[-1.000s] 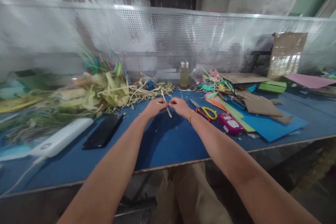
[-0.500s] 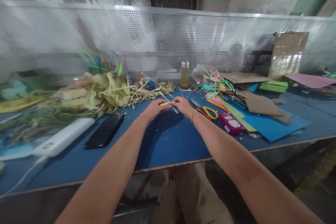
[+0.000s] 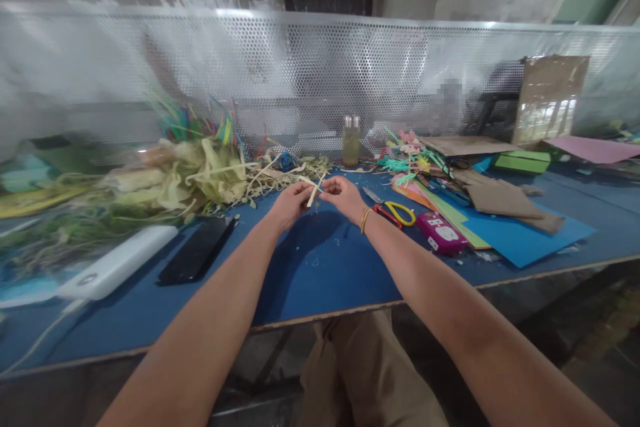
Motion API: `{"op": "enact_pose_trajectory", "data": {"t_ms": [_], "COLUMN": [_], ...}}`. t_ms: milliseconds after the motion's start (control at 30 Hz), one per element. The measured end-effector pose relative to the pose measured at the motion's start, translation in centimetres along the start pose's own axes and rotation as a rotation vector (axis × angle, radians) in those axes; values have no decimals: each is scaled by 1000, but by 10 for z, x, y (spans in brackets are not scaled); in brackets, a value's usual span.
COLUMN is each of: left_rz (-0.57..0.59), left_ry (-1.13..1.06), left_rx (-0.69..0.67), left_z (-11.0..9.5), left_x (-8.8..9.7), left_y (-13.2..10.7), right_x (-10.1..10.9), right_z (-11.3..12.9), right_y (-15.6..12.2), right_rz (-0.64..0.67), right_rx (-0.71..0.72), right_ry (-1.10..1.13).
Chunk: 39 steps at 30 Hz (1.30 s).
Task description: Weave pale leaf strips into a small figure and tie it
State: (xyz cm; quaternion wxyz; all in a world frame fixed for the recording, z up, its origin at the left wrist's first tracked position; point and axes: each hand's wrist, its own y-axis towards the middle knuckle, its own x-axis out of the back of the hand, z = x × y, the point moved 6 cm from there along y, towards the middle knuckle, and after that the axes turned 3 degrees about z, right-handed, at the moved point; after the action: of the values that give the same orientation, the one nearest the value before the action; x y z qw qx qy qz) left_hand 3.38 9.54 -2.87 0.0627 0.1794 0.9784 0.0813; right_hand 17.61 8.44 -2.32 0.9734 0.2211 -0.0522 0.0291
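Note:
Pale yellow-green strips of what looks like dried husk [image 3: 313, 195] cross between my two hands, above the middle of the blue table [image 3: 320, 287]. My left hand [image 3: 294, 203] pinches the strips from the left, fingertips closed on them. From the other side my right hand [image 3: 343, 197], a gold bracelet at its wrist, grips them between thumb and fingers. To the right of my right hand lie scissors [image 3: 400, 213] with yellow and red handles. Behind my left hand is a heap of pale husks [image 3: 213, 170] with thin strips trailing from it.
A black phone [image 3: 197, 250] and a white power bank [image 3: 123, 260] with a cable lie left. A purple box [image 3: 440, 233], coloured paper [image 3: 525, 240] and cardboard pieces [image 3: 505, 197] are right. A bottle [image 3: 351, 141] stands before the perforated metal screen [image 3: 320, 73].
Both hands have tilted and lifted slightly. The strip that lay level between them now slants, crossing another strip. Both hands keep their hold.

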Motion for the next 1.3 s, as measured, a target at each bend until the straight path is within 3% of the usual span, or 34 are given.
{"op": "enact_pose_trajectory", "data": {"t_ms": [133,300,567,833,1000,1167,1300], "left_rz": [-17,79,-6,51,24,-73,-108], "left_ry": [-56,-139,-105,-97,-193,-289,-343], "left_rx": [15,73,29,69,77,5,-45], "left_z": [1,1,1,4,4,-3,-8], "left_x": [1,-6,4,1,-1,2,3], "left_y": [0,-2,0,1,2,1,-1], "right_x": [1,4,8,6,9,20,12], "right_z": [13,20,12,25,23,38,45], "right_y": [-2,-3,1,-5,-4,-11,-14], "right_rz": [-11,-61,-91,-95,-147,-354,-269], "right_rx": [101,130,129,206,193,239,166], "right_ry": [-127,-164,-102,-268,-303,-428,-538]}}
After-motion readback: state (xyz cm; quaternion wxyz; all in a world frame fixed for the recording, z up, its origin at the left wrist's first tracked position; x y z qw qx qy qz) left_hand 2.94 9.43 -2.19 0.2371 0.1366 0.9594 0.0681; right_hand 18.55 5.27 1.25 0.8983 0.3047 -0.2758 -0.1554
